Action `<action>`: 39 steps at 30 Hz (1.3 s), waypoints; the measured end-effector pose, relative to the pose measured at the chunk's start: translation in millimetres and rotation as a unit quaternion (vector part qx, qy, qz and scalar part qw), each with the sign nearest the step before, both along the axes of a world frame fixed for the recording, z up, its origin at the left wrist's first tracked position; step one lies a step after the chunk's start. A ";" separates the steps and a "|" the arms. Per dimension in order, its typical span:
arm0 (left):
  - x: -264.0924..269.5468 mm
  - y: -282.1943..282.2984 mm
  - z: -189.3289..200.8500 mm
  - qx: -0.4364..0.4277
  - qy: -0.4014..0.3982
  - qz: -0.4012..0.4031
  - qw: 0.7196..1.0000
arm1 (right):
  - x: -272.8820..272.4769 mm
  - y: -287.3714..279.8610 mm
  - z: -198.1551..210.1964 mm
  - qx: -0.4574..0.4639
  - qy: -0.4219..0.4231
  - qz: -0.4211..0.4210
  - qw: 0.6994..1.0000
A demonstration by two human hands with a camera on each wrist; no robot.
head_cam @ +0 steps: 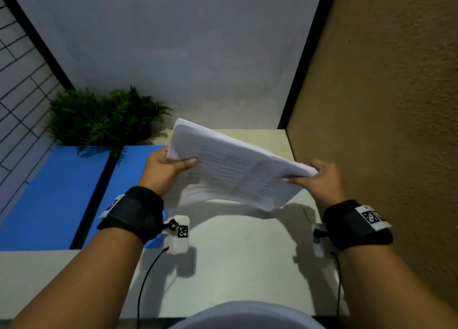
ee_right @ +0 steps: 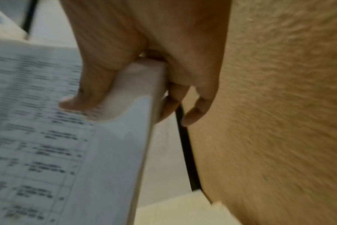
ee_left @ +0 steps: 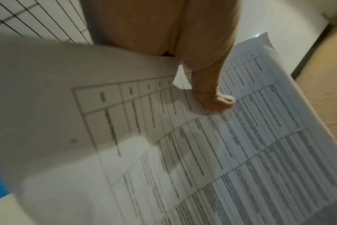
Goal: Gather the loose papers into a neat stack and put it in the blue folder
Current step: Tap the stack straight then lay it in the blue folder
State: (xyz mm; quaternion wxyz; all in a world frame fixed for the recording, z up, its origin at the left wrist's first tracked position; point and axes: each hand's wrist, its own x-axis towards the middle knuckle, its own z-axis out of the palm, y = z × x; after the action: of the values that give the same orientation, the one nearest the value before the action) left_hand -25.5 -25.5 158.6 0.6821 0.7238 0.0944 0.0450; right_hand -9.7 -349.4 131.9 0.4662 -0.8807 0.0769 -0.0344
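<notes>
A stack of printed papers [head_cam: 230,165] hangs tilted above the pale table, its far left corner raised. My left hand [head_cam: 166,167] grips the stack's left edge, thumb on top. In the left wrist view that thumb [ee_left: 214,97] presses on the table-printed sheet [ee_left: 221,152]. My right hand [head_cam: 319,177] grips the right edge. The right wrist view shows its thumb on top of the stack [ee_right: 98,152] and the fingers [ee_right: 190,109] curled under the edge. The blue folder [head_cam: 57,194] lies open flat at the left, partly under my left wrist.
A green fern plant [head_cam: 104,115] stands at the back left, overhanging the folder. A textured tan wall [head_cam: 384,105] closes the right side, close to my right hand. A grey wall [head_cam: 173,56] stands behind. The table [head_cam: 235,266] runs toward me.
</notes>
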 end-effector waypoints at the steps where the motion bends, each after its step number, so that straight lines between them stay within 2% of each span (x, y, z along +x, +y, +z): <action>1: -1.4 3.9 -2.6 -0.019 0.004 0.003 1.000 | -2.0 -6.9 -5.2 0.090 0.000 -0.021 0.996; 3: -3.7 5.7 -8.4 -0.051 0.008 0.002 0.999 | -5.8 -10.0 -14.7 0.273 0.023 -0.029 0.961; 5: -4.9 1.5 -13.9 -0.087 0.018 0.004 0.996 | -9.4 -2.6 -26.9 0.356 0.057 -0.016 0.933; 8: -3.7 -5.4 -27.8 -0.084 0.039 0.004 0.996 | -11.9 16.0 -39.3 0.334 0.037 -0.081 0.938; 10: -2.4 -4.3 -42.1 -0.059 0.054 0.034 0.996 | -13.9 22.9 -46.4 0.303 0.017 -0.116 0.946; 13: -7.5 1.9 -67.5 -0.058 0.111 0.073 0.989 | -23.4 22.9 -58.1 0.290 0.021 -0.113 0.950; 17: -21.9 5.0 -90.9 -0.040 0.164 0.058 0.984 | -31.3 19.1 -71.2 0.280 0.075 -0.118 0.950; 24: -15.2 15.4 -90.7 -0.036 0.149 0.054 0.987 | -26.5 16.8 -56.1 0.291 0.032 -0.081 0.953; 28: -15.5 10.2 -94.8 -0.015 0.166 0.035 0.985 | -20.2 9.1 -45.0 0.173 0.005 -0.050 0.984; 30: -14.9 5.9 -95.5 -0.007 0.174 0.043 0.984 | -13.7 10.6 -38.4 0.004 -0.013 -0.009 1.000; 31: -14.3 4.5 -95.5 -0.009 0.177 0.049 0.983 | -10.6 13.8 -34.3 -0.130 -0.019 0.029 0.991; 32: -13.8 3.2 -95.0 -0.015 0.179 0.053 0.982 | -8.9 19.2 -29.1 -0.262 -0.021 0.070 0.962; 33: -13.9 1.4 -91.7 -0.017 0.178 0.055 0.982 | -7.4 25.9 -24.4 -0.361 -0.016 0.104 0.927; 34: -13.3 0.0 -88.2 -0.014 0.174 0.051 0.983 | -6.3 33.0 -19.7 -0.412 -0.001 0.129 0.902; 39: -11.4 7.2 -58.4 0.002 0.145 -0.004 0.989 | -4.1 54.9 -5.3 -0.398 0.071 0.248 0.880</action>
State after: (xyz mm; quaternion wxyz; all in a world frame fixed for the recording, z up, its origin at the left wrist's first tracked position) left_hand -36.9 -18.3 100.2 0.6600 0.7243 0.1893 -0.0628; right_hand -13.8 -294.5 126.7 0.0627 -0.9824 -0.1312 0.1171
